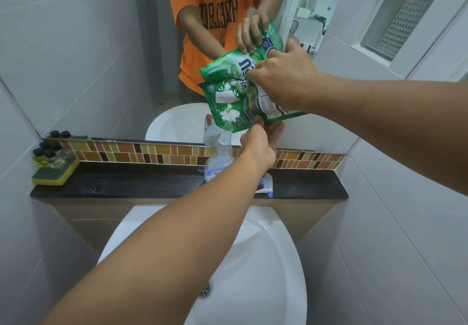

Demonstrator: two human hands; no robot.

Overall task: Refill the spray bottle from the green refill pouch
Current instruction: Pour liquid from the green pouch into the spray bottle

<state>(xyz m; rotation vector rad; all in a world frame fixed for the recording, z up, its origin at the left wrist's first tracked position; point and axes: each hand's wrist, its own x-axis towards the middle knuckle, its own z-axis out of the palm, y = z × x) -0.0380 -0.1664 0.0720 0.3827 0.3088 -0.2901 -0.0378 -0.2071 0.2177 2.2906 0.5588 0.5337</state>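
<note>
I hold the green refill pouch (pixel 234 108) tilted in the air above the black ledge, its lower corner pointing down at the open neck of the clear spray bottle (pixel 219 158). The bottle stands upright on the ledge with no cap on. My left hand (pixel 263 142) grips the pouch from below, near its lower edge. My right hand (pixel 283 76) grips its upper part. The white spray head (pixel 266 185) with a blue nozzle lies on the ledge to the right of the bottle, partly hidden by my left forearm.
The black ledge (pixel 141 182) runs under a wall mirror that reflects a person in an orange shirt and the pouch. A yellow-green sponge (pixel 54 172) carrying small dark-capped bottles sits at the ledge's left end. A white basin (pixel 266 261) with a drain lies below.
</note>
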